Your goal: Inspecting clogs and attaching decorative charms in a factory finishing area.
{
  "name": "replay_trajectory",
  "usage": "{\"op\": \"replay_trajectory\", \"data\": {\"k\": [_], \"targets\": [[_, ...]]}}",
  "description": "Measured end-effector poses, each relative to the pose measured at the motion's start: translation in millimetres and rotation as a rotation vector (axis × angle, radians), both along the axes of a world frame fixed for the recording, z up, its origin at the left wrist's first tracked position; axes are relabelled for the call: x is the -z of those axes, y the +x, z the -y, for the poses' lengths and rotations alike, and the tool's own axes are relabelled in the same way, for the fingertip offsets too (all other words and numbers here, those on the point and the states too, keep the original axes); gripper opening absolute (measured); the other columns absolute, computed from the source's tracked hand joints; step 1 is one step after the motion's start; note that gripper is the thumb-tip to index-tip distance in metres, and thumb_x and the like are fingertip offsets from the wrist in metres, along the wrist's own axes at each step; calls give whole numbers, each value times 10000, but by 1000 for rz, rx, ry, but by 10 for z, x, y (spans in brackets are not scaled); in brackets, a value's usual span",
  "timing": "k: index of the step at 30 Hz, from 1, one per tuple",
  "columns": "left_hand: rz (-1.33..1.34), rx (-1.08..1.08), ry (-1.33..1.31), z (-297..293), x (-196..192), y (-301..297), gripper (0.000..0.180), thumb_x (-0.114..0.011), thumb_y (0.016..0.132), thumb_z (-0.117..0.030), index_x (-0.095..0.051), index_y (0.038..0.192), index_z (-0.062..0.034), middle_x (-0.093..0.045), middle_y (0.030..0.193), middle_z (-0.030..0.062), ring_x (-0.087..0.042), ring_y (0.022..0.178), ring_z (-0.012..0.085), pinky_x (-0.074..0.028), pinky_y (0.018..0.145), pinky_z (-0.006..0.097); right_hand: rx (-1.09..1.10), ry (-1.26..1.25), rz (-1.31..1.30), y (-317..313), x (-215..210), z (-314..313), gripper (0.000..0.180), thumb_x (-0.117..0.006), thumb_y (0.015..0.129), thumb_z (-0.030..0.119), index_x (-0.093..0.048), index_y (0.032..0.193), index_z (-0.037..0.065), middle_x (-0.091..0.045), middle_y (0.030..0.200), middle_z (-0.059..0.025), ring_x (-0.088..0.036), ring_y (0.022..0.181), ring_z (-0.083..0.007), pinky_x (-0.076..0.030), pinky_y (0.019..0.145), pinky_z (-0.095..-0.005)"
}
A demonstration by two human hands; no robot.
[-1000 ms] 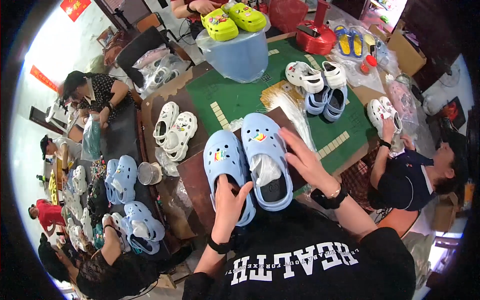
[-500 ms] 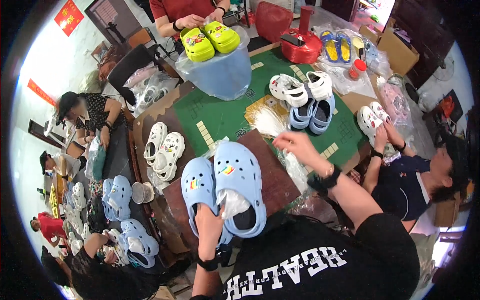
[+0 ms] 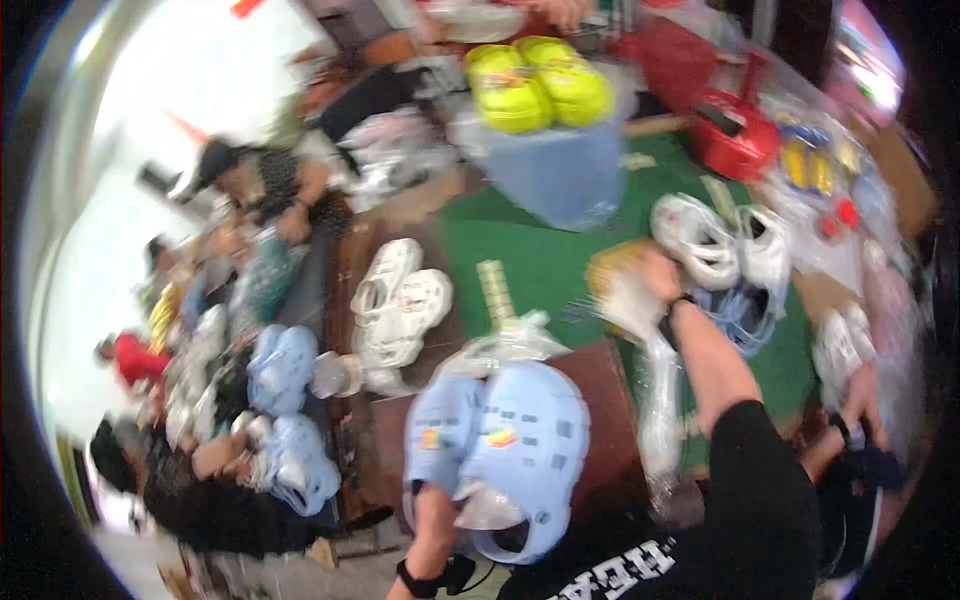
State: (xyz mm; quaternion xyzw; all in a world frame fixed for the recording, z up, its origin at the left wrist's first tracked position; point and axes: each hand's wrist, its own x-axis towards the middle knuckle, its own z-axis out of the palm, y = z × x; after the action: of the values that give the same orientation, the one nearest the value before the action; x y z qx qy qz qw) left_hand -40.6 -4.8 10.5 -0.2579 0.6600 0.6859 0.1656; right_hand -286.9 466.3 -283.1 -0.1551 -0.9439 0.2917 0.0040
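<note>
Both hands are being kept well apart: the left hand (image 3: 437, 515) is being clamped on a pair of pale blue clogs (image 3: 505, 450) just above it, while the right hand (image 3: 655, 272) is being closed on clear plastic bags (image 3: 628, 300) over the green tabletop (image 3: 540, 260).

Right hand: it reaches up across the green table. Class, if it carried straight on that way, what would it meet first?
The right hand is at a yellowish bundle, holding clear plastic bags. Straight on, it would probably first meet the pair of white clogs just beyond it, though blur leaves depth uncertain.
</note>
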Motion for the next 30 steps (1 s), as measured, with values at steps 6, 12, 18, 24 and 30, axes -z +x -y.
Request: {"op": "replay_trajectory", "data": {"k": [6, 12, 18, 24, 30], "targets": [[-488, 952, -926, -156, 178, -262, 622, -703, 838, -451, -516, 1022, 113, -609, 864, 304, -615, 783, 459, -505, 678, 468, 43, -179, -293, 419, 627, -2015, 345, -520, 943, 307, -650, 1094, 25, -680, 994, -135, -600, 772, -295, -475, 697, -406], [-712, 708, -886, -167, 220, -63, 564, -624, 910, -408, -493, 1004, 132, -578, 909, 340, -604, 793, 477, -498, 697, 491, -144, -962, -297, 212, -1023, -194, 417, -549, 982, 342, -624, 1222, 9, -654, 1086, -48, -606, 966, -128, -483, 836, -280], [-680, 699, -822, -232, 178, -168, 525, -626, 900, -372, -453, 1090, 86, -572, 974, 324, -605, 812, 474, -495, 690, 502, -255, -890, -377, 913, -2085, -65, 420, -515, 995, 258, -561, 1314, -12, -585, 1311, -111, -528, 1237, -193, -379, 1052, -320], [-726, 723, -770, -267, 212, -195, 538, -632, 883, -345, -447, 1142, 88, -571, 1037, 316, -625, 822, 451, -528, 683, 484, -322, -636, -343, 1292, -2448, -162, 494, -514, 999, 284, -469, 1408, 10, -510, 1415, -120, -475, 1304, -213, -325, 1111, -347], [-818, 603, -748, -314, 240, -93, 578, -665, 861, -390, -482, 1114, 96, -577, 1021, 286, -623, 866, 437, -536, 706, 477, -342, -573, -297, 1613, -2970, 113, 460, -509, 983, 190, -478, 1387, -28, -518, 1406, -123, -500, 1283, -208, -382, 1073, -336]]}}
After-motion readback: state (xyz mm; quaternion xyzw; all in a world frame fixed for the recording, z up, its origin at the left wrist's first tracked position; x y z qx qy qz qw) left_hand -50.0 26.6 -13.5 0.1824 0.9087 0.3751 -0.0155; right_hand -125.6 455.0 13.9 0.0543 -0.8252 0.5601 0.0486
